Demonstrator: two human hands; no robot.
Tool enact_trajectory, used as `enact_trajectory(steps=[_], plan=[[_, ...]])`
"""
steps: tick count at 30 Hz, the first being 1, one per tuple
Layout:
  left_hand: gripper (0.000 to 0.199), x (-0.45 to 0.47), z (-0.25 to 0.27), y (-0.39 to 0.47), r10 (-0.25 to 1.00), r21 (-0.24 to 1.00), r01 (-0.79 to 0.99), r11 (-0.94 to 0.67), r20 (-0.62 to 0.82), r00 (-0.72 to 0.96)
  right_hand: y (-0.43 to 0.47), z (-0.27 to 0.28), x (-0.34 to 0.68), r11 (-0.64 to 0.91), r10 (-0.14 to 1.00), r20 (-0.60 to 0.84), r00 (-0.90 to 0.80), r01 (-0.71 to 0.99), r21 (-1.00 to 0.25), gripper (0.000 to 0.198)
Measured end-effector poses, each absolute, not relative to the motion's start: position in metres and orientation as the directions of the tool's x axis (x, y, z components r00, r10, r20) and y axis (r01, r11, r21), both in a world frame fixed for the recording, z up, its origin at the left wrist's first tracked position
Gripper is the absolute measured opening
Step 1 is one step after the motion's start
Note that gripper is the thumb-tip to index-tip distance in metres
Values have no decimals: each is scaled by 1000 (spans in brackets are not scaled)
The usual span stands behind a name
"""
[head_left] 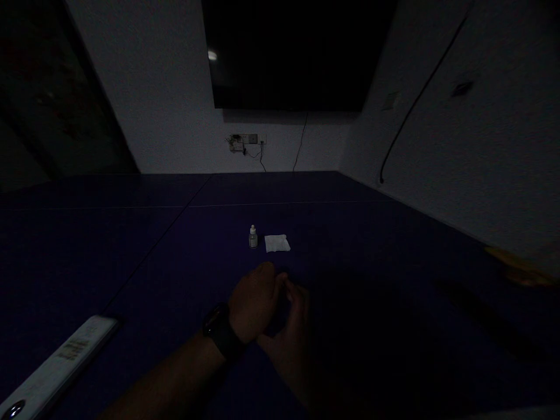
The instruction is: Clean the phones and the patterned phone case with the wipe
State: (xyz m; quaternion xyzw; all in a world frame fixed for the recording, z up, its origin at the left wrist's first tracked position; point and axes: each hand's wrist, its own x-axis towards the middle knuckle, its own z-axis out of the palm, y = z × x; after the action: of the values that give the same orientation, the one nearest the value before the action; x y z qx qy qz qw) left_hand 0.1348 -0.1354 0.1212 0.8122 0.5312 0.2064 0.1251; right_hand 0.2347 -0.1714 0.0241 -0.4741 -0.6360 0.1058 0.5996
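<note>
From the head camera, your left hand and right hand meet low over the dark table, just this side of the small bottle. The room is so dim that you cannot tell whether either hand is closed on anything; the fingers blur together. The bottle stands upright, and a white cloth lies just beside it, on its right. A pale flat device rests well to the bottle's left, at the near edge. In this gloom, a misjudged reach could likely knock the bottle over onto the cloth.
</note>
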Motion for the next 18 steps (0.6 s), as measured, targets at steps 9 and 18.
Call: enact_trajectory(steps=[9, 18], plan=[[33, 132, 126, -124, 840, 419, 730, -541, 216, 498, -146, 19, 238, 548, 739, 627, 248, 320, -773, 64], [35, 145, 120, -125, 894, 461, 767, -446, 184, 409, -132, 9, 246, 556, 718, 652, 241, 365, -747, 62]])
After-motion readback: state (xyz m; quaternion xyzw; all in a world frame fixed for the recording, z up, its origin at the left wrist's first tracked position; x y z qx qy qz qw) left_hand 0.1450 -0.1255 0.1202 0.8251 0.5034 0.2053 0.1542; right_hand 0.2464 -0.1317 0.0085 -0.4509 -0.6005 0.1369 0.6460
